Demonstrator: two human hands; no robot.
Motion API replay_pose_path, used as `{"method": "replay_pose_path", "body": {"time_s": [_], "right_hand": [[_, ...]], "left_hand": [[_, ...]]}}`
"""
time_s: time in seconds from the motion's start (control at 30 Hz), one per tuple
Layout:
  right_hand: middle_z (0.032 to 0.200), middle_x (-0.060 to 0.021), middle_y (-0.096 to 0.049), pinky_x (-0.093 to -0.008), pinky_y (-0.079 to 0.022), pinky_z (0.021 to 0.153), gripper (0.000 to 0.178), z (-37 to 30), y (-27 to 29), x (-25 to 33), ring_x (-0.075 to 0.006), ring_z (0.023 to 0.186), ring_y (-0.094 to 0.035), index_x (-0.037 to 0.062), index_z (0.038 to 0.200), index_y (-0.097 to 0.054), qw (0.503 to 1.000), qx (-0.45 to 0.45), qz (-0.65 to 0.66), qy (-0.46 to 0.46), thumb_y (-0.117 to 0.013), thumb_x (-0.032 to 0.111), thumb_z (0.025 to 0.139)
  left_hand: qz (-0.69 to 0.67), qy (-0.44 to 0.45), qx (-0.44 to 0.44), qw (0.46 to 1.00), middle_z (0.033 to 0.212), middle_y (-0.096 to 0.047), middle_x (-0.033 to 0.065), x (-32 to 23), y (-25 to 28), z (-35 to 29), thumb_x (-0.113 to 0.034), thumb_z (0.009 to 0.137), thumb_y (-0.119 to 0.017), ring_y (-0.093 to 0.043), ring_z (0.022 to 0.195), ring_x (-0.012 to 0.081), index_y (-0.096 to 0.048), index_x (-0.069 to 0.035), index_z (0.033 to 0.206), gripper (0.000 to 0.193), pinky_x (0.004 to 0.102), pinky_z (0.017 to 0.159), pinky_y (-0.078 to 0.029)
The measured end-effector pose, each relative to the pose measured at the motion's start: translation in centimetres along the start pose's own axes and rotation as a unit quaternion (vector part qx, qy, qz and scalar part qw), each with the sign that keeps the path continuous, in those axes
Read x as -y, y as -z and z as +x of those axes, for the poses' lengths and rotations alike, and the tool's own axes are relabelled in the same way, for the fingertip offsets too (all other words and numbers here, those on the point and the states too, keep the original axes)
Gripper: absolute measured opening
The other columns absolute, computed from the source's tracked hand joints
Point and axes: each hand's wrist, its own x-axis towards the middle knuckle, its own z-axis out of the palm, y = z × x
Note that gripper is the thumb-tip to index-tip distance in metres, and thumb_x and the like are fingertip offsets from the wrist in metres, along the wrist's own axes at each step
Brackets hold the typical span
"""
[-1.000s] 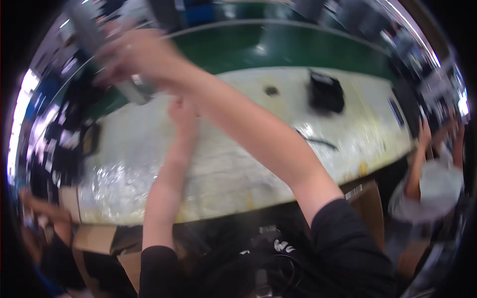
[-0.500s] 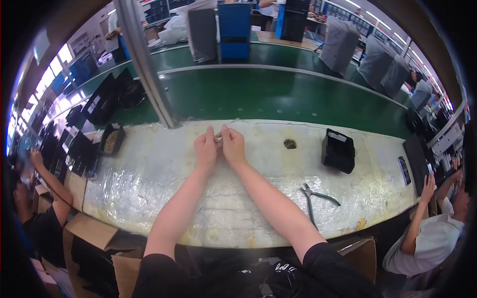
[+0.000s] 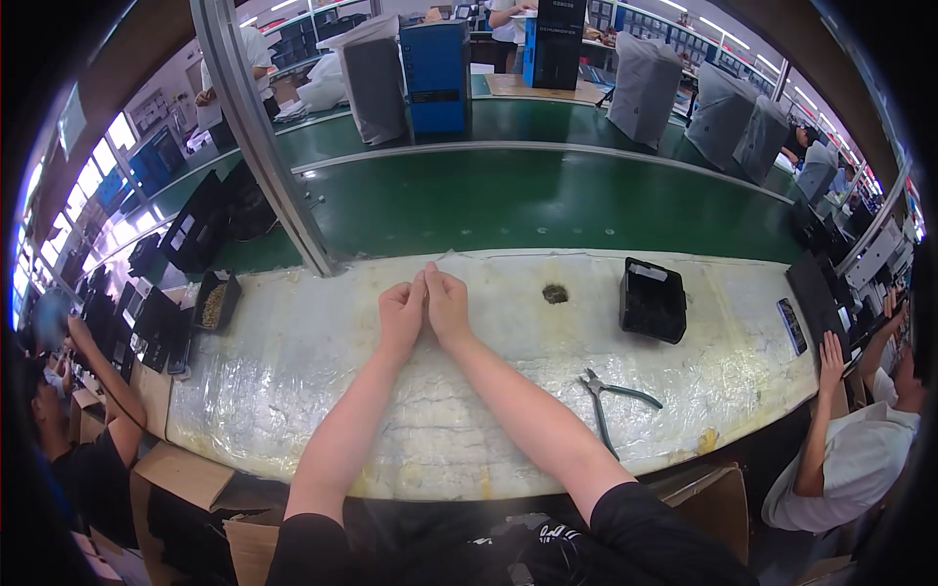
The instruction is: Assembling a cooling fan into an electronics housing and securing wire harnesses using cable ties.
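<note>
Above the middle of the pale, film-covered table (image 3: 293, 371), my left hand (image 3: 400, 317) and my right hand (image 3: 448, 305) are pressed together. Both thumbs meet at the top and the fingers curl inward out of sight. Whatever lies between them, if anything, is hidden. To the right of my forearms lies a pair of cutting pliers (image 3: 598, 387) with dark green handles, its jaws pointing away from me. A round hole (image 3: 555, 293) in the tabletop is the nearest thing to the right of my hands.
At right stand a black bin (image 3: 653, 301) and a phone (image 3: 791, 325). A small black tray of tiny fasteners (image 3: 214, 304) sits at left. Behind a metal post (image 3: 264, 146) runs a green conveyor (image 3: 469, 200), with bagged units beyond. Co-workers' arms (image 3: 831, 381) show on both sides.
The view has shifted slightly, so the bench sits lower in the picture. My hands have closed tighter together, and the gap between them has narrowed.
</note>
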Motion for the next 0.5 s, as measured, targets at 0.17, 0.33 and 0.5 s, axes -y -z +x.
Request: {"method": "replay_pose_path", "body": {"time_s": [0.17, 0.33, 0.5], "right_hand": [[0.060, 0.0009, -0.051, -0.0283, -0.035, 0.053, 0.046, 0.02, -0.35, -0.20, -0.0079, 0.059, -0.041, -0.0007, 0.069, -0.057, 1.000, -0.010, 0.010, 0.020, -0.049, 0.031, 0.101], [0.062, -0.0004, -0.054, -0.0280, -0.038, 0.055, 0.045, -0.01, -0.21, -0.07, -0.0084, 0.060, -0.044, -0.0013, 0.071, -0.060, 1.000, -0.004, -0.009, -0.003, -0.051, 0.032, 0.100], [0.063, -0.0009, -0.055, -0.0281, -0.039, 0.056, 0.045, 0.06, -0.04, -0.33, -0.0089, 0.061, -0.045, -0.0020, 0.073, -0.061, 1.000, -0.006, -0.005, -0.010, -0.051, 0.033, 0.100]], "left_hand": [[0.022, -0.009, 0.005, 1.000, 0.062, -0.055, -0.0049, 0.76, 0.40, 0.32, -0.028, 0.098, -0.057, -0.043, 0.054, 0.0024, -0.063, -0.003, 0.071, 0.037, 0.0212, 0.048, -0.033], [0.022, -0.008, -0.020, 1.000, 0.057, -0.051, -0.0030, 0.47, -0.12, 0.38, -0.024, 0.096, -0.059, -0.040, 0.055, 0.0048, -0.056, -0.001, 0.062, 0.041, 0.0254, 0.049, -0.032], [0.033, 0.003, -0.029, 0.999, 0.058, -0.051, -0.0027, 0.40, -0.33, 0.23, -0.024, 0.096, -0.058, -0.041, 0.057, 0.0053, -0.056, 0.000, 0.063, 0.041, 0.0255, 0.049, -0.032]]}}
